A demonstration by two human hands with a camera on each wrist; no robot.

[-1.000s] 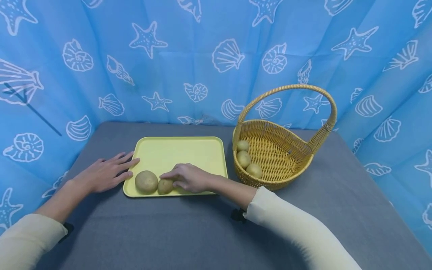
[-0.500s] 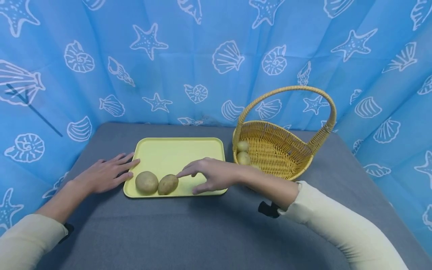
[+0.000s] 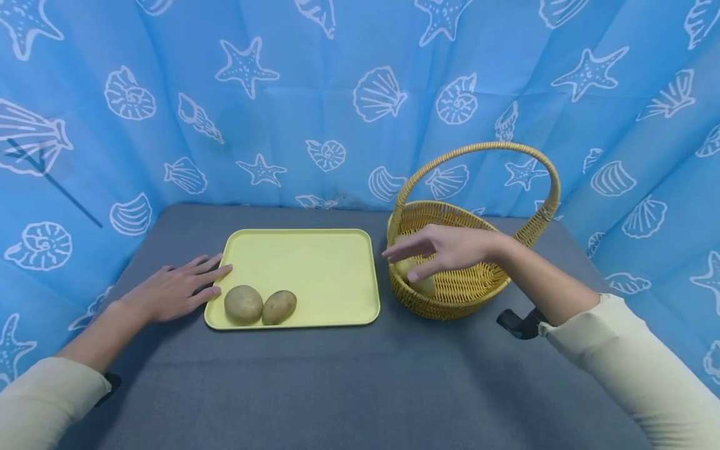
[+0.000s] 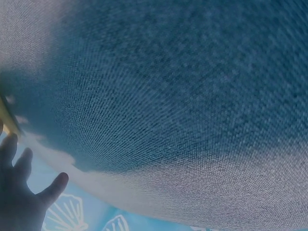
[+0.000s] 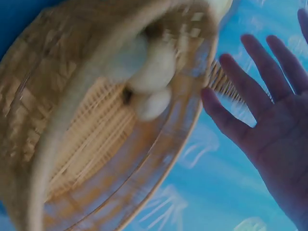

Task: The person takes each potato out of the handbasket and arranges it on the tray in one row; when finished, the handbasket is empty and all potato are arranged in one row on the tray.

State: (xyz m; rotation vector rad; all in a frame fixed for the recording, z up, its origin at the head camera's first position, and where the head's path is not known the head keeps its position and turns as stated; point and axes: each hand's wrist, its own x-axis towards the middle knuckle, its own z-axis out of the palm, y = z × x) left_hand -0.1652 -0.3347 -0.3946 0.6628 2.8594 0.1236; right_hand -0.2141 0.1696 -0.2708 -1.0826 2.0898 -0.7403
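Two potatoes sit side by side at the front left of a yellow tray (image 3: 326,262): a rounder potato (image 3: 244,304) and an oval potato (image 3: 279,307). My left hand (image 3: 177,289) rests with spread fingers on the tray's left rim. Over the wicker basket (image 3: 478,284) hovers my right hand (image 3: 450,247), fingers extended and holding nothing. Beneath it, potatoes (image 3: 424,287) lie along the basket's left side, partly hidden by the hand. In the right wrist view, several potatoes (image 5: 153,72) show blurred inside the basket, apart from the fingers.
The basket's tall arched handle (image 3: 495,145) rises above its opening. A grey cloth (image 3: 349,387) covers the table. Behind the table hangs a blue curtain (image 3: 315,81) with shells and starfish.
My right hand has let go of the oval potato beside the rounder one and moved right, from the tray to above the basket. The left hand has stayed at the tray's rim.
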